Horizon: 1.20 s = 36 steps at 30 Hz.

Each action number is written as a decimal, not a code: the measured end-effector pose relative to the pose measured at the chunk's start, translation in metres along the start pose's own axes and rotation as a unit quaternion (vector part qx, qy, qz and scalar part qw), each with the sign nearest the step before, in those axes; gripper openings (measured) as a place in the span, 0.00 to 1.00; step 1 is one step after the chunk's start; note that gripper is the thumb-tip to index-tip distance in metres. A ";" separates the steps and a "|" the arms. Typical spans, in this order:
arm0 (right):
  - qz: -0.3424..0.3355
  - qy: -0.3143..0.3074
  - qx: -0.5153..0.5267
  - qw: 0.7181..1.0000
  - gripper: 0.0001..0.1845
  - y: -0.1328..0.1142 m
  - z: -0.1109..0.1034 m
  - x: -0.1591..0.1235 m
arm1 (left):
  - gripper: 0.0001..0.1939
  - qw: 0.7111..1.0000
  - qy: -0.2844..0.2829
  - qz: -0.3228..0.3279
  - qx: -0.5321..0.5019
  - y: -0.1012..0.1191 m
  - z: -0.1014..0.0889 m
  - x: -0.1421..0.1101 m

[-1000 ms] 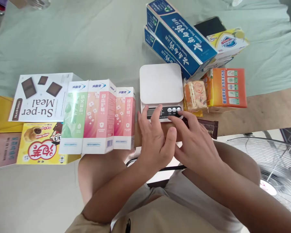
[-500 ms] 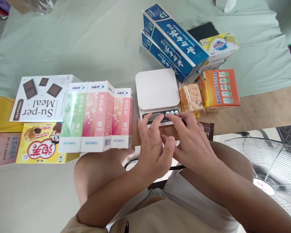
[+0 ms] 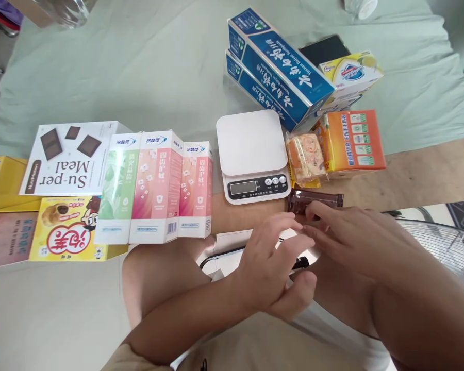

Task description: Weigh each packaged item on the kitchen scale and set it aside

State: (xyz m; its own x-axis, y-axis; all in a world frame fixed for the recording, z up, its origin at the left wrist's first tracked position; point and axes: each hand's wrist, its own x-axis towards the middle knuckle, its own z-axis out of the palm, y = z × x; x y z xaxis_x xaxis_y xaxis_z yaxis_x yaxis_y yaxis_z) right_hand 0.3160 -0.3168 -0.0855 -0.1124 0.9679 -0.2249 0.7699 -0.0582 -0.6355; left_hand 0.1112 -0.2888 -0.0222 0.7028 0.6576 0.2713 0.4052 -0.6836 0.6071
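Observation:
A white kitchen scale (image 3: 251, 144) with a bare platform stands at the table's middle, its display and buttons facing me. Just right of its front lies a dark brown wrapped bar (image 3: 325, 199). My right hand (image 3: 351, 234) reaches to that bar, its fingertips resting on the wrapper's near edge, fingers stretched out. My left hand (image 3: 272, 268) hovers open just below the scale, fingers spread, holding nothing.
Three toothpaste boxes (image 3: 154, 188) stand left of the scale, beside a Su-per Meal box (image 3: 67, 159) and a yellow snack box (image 3: 67, 232). Blue toothpaste boxes (image 3: 278, 67), a soap box (image 3: 350, 72), an orange box (image 3: 355, 141) and a biscuit pack (image 3: 305, 154) crowd the right. A fan (image 3: 441, 242) stands beyond the table's near edge.
Both hands have left the scale's button panel and drawn back toward me. My right hand has shifted right onto the brown bar.

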 end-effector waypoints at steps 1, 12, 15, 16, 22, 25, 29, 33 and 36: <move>0.002 -0.004 -0.007 1.000 0.17 0.000 -0.001 0.002 | 0.20 1.000 0.003 -0.006 0.000 -0.001 0.001 0.000; -0.026 0.277 0.039 0.960 0.19 -0.023 -0.013 0.038 | 0.08 0.996 -0.005 -0.078 -0.035 -0.010 -0.014 0.022; -0.018 0.224 0.020 0.974 0.28 -0.025 -0.002 0.046 | 0.08 0.994 0.003 -0.099 -0.038 -0.011 -0.022 0.029; -0.015 0.222 0.010 0.975 0.27 -0.026 0.000 0.048 | 0.08 0.994 0.006 -0.100 -0.037 -0.011 -0.024 0.030; -0.019 0.245 -0.032 0.969 0.20 -0.028 0.001 0.049 | 0.09 0.994 0.028 -0.091 -0.047 -0.010 -0.032 0.029; -0.041 0.330 -0.044 0.942 0.18 -0.025 0.006 0.053 | 0.10 0.994 0.054 -0.079 -0.054 -0.010 -0.034 0.027; -0.061 0.410 -0.024 0.910 0.14 -0.018 0.012 0.061 | 0.11 0.992 0.080 -0.075 -0.062 -0.009 -0.038 0.027; -0.094 0.500 0.022 0.861 0.08 -0.020 0.005 0.071 | 0.09 0.990 0.098 -0.068 -0.075 -0.006 -0.044 0.029; -0.136 0.582 0.021 0.801 0.05 -0.033 -0.001 0.079 | 0.09 0.988 0.123 -0.049 -0.076 -0.006 -0.049 0.031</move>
State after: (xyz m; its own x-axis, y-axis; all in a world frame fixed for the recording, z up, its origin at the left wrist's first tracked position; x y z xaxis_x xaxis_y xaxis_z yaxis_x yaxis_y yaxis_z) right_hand 0.2823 -0.2385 -0.0813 0.4086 0.5166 0.7525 0.7917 0.2097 -0.5739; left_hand 0.1024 -0.2488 0.0195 0.4938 0.7882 0.3674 0.3583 -0.5694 0.7399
